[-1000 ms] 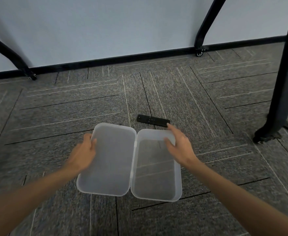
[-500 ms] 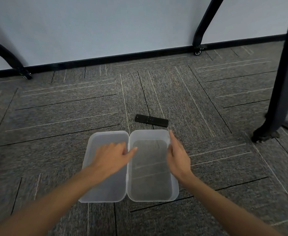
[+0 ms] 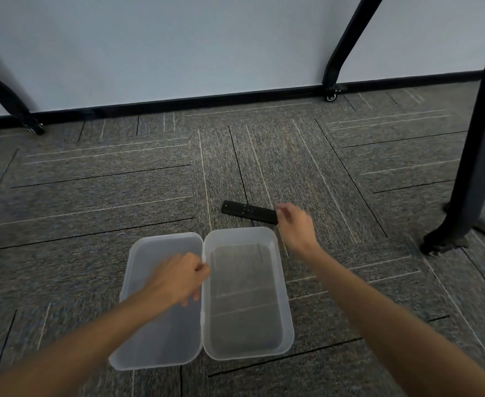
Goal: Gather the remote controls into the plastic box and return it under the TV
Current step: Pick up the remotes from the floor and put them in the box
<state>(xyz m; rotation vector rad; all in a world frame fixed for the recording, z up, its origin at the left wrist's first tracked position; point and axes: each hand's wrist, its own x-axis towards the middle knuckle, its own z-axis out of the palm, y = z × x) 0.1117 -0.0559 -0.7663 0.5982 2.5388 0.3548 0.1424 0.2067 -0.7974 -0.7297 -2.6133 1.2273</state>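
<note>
Translucent plastic lies nearest us: the plastic box [image 3: 244, 293] sits opened flat on the carpet floor [image 3: 92, 196], its lid [image 3: 152, 333] folded out to the left and the empty tray to the right. Our left hand [image 3: 178, 277] rests over the lid close to the hinge line, its fingers [image 3: 199, 269] loosely curled and gripping nothing that we can make out; the blur keeps us from saying whether they press the plastic or hover just above it. We judge it best to keep that hand there, so the light box does not skate on the carpet when something drops in. Just beyond the tray's far rim lies the remote control [image 3: 248, 212], black, flat on the carpet, and lying crosswise. Our right hand [image 3: 295, 227] is at its right end, fingers [image 3: 283, 210] part open and bent toward it, touching or nearly so, but not yet closed on it as far as we can tell. The step in hand is the pick, we think. A slim remote lying flat gives little to grab, so we should pinch its long sides near that end, tip it up, then lay it lengthwise in the tray. Farther off stand the black stand legs [image 3: 473, 167] and the wall [image 3: 178, 47]; no TV or second remote shows.
</note>
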